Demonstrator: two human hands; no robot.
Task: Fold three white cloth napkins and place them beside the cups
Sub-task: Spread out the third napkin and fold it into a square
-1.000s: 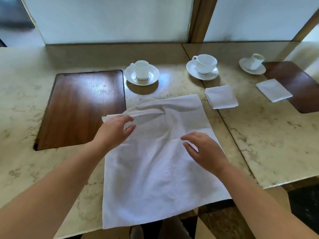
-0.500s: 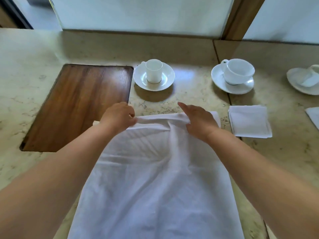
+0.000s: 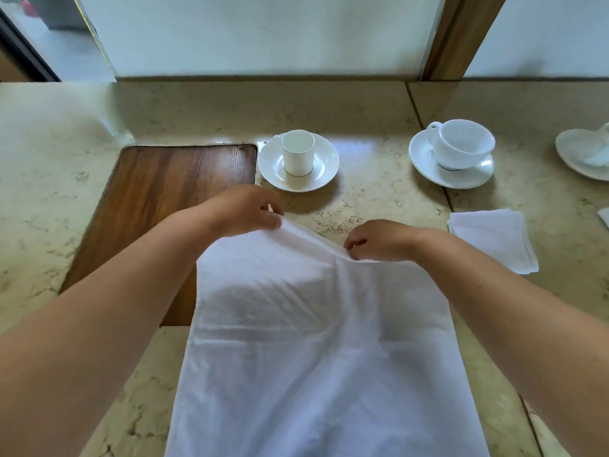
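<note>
A large white napkin (image 3: 316, 341) lies spread on the marble counter and runs off the bottom of the view. My left hand (image 3: 244, 211) pinches its far left corner and my right hand (image 3: 379, 240) pinches its far right corner; the far edge is lifted off the counter. Behind the hands a small straight cup (image 3: 297, 152) stands on a saucer (image 3: 326, 166). To the right a wider cup (image 3: 464, 143) sits on its saucer (image 3: 425, 159), with a folded napkin (image 3: 492, 237) in front of it. A third cup and saucer (image 3: 583, 153) are cut off at the right edge.
A dark wooden inlay panel (image 3: 155, 206) sits in the counter to the left, partly under the napkin. Part of another folded napkin (image 3: 604, 216) shows at the right edge. A frosted window and a wooden post (image 3: 461, 34) bound the counter at the back.
My hands went from flat on the napkin's far edge to pinching its far corners. That edge now rises off the counter and has come a little toward me.
</note>
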